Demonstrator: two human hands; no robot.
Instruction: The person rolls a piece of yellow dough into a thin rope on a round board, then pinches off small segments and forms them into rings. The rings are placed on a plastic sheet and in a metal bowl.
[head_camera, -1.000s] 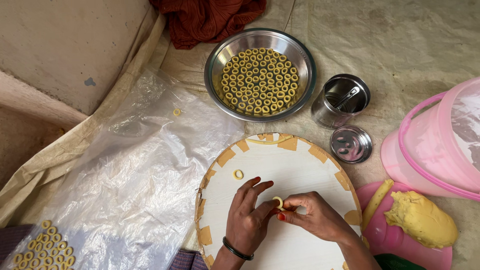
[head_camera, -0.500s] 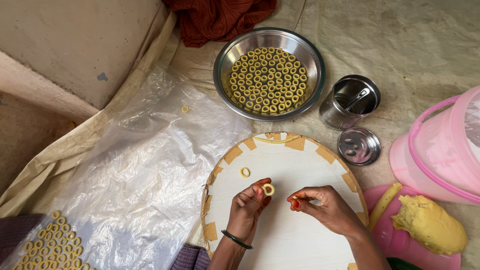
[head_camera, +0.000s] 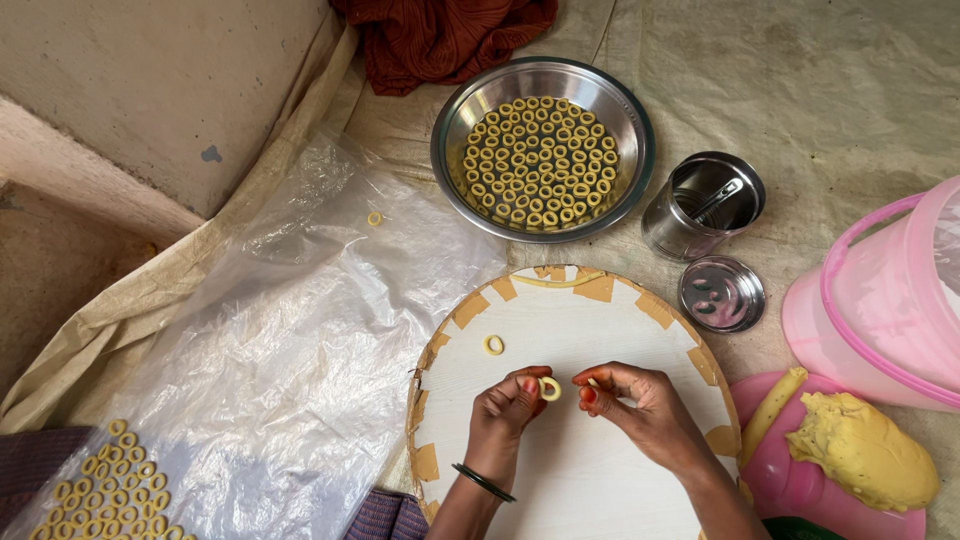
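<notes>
Left hand fingers pinching a small dough ring, now lifted clear of the round white board; right hand fingers curled narrow just beside it, having released the closed loop. Another ring lying nearby; steel bowl of rings beyond.

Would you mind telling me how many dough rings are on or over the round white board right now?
2. One dough ring lies loose on the round white board, up and left of the hands. The other ring is pinched in the left hand. None seem hidden.
</notes>
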